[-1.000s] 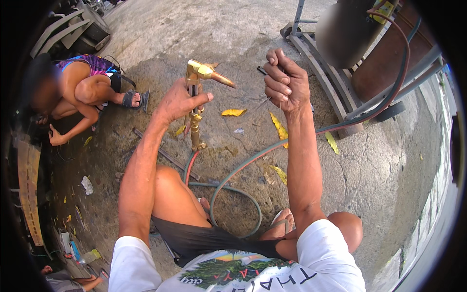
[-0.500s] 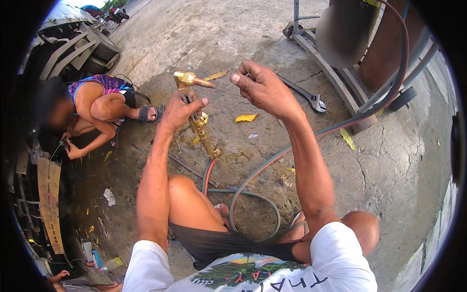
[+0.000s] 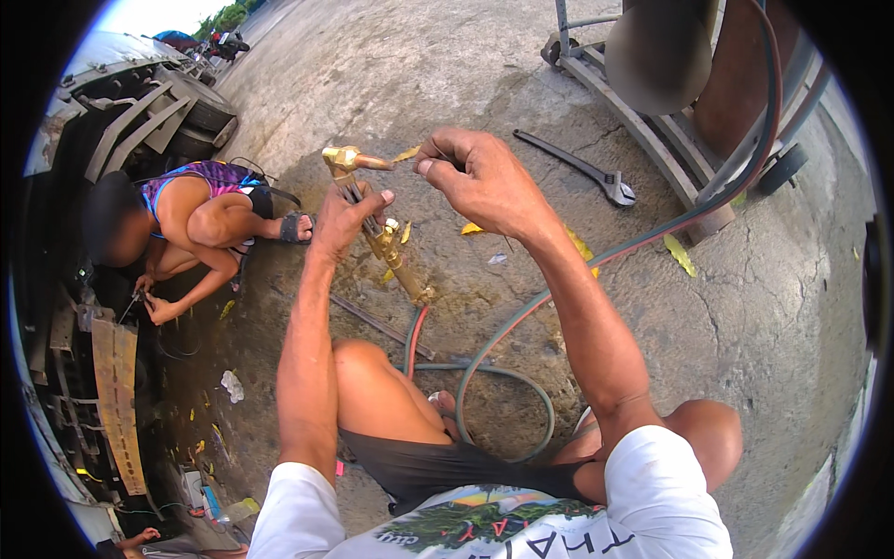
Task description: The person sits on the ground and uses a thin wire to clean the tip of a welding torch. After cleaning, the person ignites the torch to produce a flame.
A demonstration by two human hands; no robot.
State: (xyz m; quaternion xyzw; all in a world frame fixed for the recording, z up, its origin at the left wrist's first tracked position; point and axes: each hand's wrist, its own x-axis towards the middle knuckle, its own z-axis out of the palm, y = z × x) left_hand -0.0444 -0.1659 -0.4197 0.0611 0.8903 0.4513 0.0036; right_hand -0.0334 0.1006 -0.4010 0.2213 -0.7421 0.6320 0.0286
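Observation:
A brass cutting torch (image 3: 395, 263) is in my left hand (image 3: 341, 220), its fingers wrapped round the tubes below the head and the thumb pointing right. The torch leans, with its nozzle toward my right hand and its lower end near the ground. My right hand (image 3: 486, 183) is closed in a pinch just right of the nozzle tip. Something very thin seems to be between its fingertips, too fine to make out. Red and green twin hoses (image 3: 521, 315) run from the torch's lower end, loop between my legs and pass off to the upper right.
An adjustable wrench (image 3: 589, 171) lies on the concrete beyond my right hand. A wheeled metal cart (image 3: 643, 121) carrying cylinders stands at the upper right. To the left a co-worker (image 3: 196, 219) crouches by a vehicle's underside and a rusty leaf spring (image 3: 116, 401). A metal bar (image 3: 372, 321) and leaves lie around.
My right hand has moved left and slightly down, its fingertips now nearer the torch nozzle. The left hand keeps its hold on the torch. The whole view has shifted a little.

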